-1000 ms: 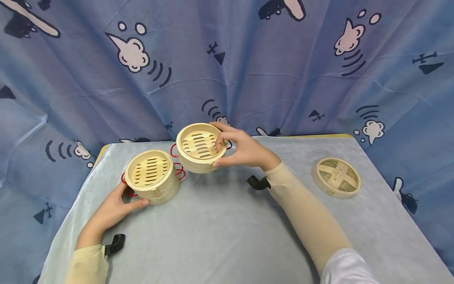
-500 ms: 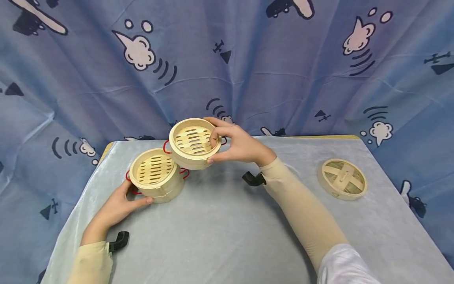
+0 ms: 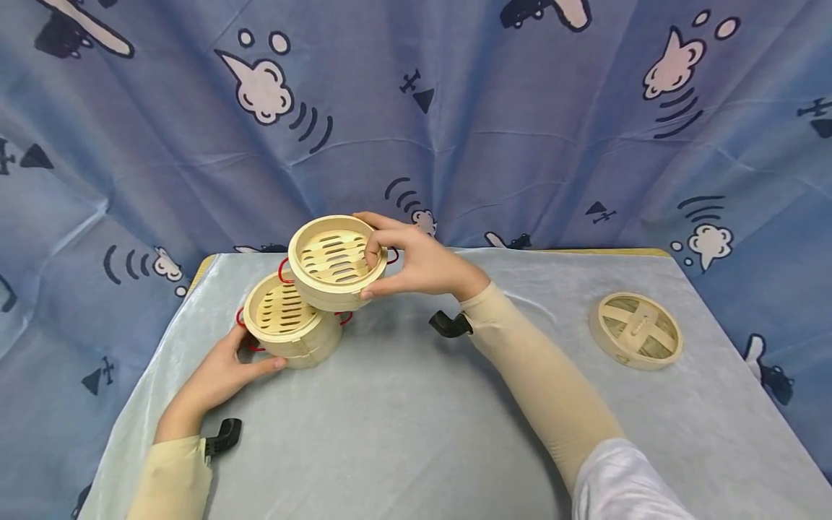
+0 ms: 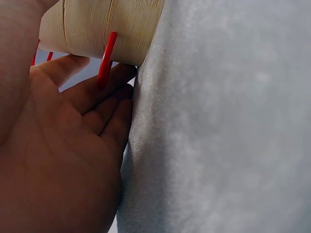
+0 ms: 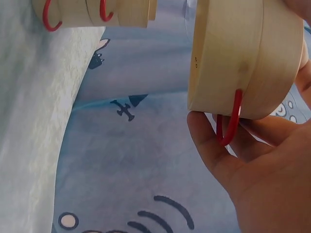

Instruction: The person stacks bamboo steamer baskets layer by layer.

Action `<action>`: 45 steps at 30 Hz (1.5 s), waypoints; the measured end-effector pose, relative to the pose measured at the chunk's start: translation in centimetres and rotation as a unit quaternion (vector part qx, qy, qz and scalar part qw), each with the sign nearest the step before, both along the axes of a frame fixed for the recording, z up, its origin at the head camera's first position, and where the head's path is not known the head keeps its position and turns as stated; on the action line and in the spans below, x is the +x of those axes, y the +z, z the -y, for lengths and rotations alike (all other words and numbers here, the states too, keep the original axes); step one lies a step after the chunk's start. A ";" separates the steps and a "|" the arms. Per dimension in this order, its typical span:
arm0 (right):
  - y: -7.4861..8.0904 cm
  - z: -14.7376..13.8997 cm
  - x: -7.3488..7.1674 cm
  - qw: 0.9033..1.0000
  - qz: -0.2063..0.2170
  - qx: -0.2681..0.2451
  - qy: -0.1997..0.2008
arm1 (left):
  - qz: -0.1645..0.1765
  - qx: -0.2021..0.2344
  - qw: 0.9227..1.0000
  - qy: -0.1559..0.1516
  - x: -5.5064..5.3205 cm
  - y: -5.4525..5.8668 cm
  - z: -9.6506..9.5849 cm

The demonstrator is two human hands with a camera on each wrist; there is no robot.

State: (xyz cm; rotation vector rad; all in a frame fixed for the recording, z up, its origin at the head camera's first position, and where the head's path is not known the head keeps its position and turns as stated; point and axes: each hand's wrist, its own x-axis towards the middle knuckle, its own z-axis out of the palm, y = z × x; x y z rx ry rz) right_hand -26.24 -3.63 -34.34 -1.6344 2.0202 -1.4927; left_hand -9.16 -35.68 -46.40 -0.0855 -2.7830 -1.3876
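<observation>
My right hand [image 3: 425, 263] grips a small round bamboo steamer basket [image 3: 328, 292] by its right rim, thumb in front and a finger bent over the edge. Slats line its floor, and red handles stick out at its sides. It hangs above the table, overlapping the right part of a bamboo steamer stack [image 3: 310, 349] in the head view. Around the stack's left side my left hand [image 3: 217, 372] holds on, thumb along the front. Two red handles on that stack [image 5: 82, 12] show in the right wrist view, one per tier. A red handle [image 4: 106, 60] hangs close to my left fingers.
A round bamboo lid [image 3: 637, 331] with a crossed top lies on the right of the table. Grey-blue cloth covers the table [image 3: 390, 419]. Behind its far edge hangs a blue patterned curtain [image 3: 507, 144].
My right hand has carried the basket leftward, from beside the stack to over its right part. The left hand keeps its hold on the stack. The head view has shifted slightly.
</observation>
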 end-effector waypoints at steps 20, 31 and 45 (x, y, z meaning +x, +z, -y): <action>-0.6 5.0 1.5 0.999 0.030 0.033 0.013 | 0.011 -0.012 1.000 0.001 -0.8 -3.3 2.0; -2.0 6.6 1.8 0.998 0.024 0.059 0.021 | 0.026 -0.001 1.000 0.002 -1.0 -3.2 1.8; -5.1 8.7 0.5 0.997 -0.027 0.075 -0.015 | 0.024 -0.010 1.000 -0.002 -1.0 -3.0 1.9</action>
